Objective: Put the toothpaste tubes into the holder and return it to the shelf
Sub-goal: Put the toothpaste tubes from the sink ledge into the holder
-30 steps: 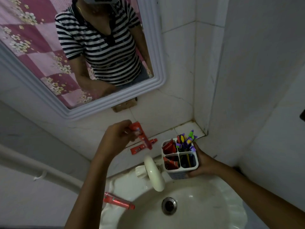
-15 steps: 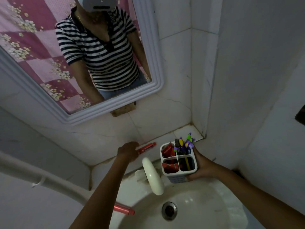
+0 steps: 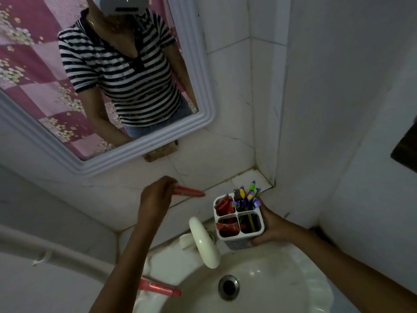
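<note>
My right hand (image 3: 272,225) grips a white four-compartment holder (image 3: 237,243) above the sink's back rim. Red toothpaste tubes stand in its two left compartments (image 3: 223,206). Purple and green toothbrushes (image 3: 246,195) fill the back right one. My left hand (image 3: 155,196) is down at the tiled ledge (image 3: 248,177), fingers closed on a red toothpaste tube (image 3: 191,192) that points right toward the holder. I cannot tell whether one or two tubes are in that hand. Another red tube (image 3: 161,289) lies on the sink's left rim, partly behind my left forearm.
A cream faucet (image 3: 204,241) juts over the white sink (image 3: 282,297) just left of the holder, with the drain (image 3: 228,286) below it. A framed mirror (image 3: 200,91) hangs above the ledge. Tiled walls meet in a corner on the right, and a pipe (image 3: 56,250) runs along the left wall.
My left hand dropped from mid-air, where it held a tube, to the ledge where another tube lay. The holder in my right hand stayed almost still.
</note>
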`<state>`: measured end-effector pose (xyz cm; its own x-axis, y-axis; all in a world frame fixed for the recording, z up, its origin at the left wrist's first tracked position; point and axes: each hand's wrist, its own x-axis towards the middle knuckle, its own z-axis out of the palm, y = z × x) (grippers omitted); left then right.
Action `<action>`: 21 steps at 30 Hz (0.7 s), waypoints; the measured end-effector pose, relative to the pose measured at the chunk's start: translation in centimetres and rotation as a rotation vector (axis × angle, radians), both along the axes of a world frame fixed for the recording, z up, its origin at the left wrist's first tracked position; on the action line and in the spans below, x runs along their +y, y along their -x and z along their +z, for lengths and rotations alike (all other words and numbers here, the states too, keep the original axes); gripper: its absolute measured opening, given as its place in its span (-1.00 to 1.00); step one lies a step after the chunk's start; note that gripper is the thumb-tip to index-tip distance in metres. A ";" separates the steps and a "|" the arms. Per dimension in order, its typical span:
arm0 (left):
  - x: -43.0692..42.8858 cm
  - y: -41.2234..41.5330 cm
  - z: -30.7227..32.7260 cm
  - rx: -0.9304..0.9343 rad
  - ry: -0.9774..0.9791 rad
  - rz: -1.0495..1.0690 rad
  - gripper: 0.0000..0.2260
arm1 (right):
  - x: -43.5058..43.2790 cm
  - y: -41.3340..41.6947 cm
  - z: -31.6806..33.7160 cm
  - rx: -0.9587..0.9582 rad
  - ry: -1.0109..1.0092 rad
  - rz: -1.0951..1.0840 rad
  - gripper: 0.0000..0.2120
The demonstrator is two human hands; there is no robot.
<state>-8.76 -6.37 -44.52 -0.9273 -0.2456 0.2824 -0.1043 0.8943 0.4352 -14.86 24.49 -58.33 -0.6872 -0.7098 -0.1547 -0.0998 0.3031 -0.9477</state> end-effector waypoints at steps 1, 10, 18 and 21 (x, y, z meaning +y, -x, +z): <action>0.9 -0.1 1.8 0.064 -0.002 -0.056 -0.88 | 0.1 0.1 -0.2 -0.002 -0.003 -0.003 0.20; 10.7 1.0 7.4 -0.100 0.186 -0.516 -0.87 | -0.1 0.1 0.1 -0.055 -0.012 0.014 0.19; 7.7 -0.6 3.9 -0.186 0.072 -0.260 -0.73 | -0.3 0.3 -0.3 -0.009 0.036 0.033 0.20; 0.9 -3.1 0.5 -0.309 0.119 0.011 -0.79 | -0.2 0.5 -0.9 -0.002 0.070 0.022 0.21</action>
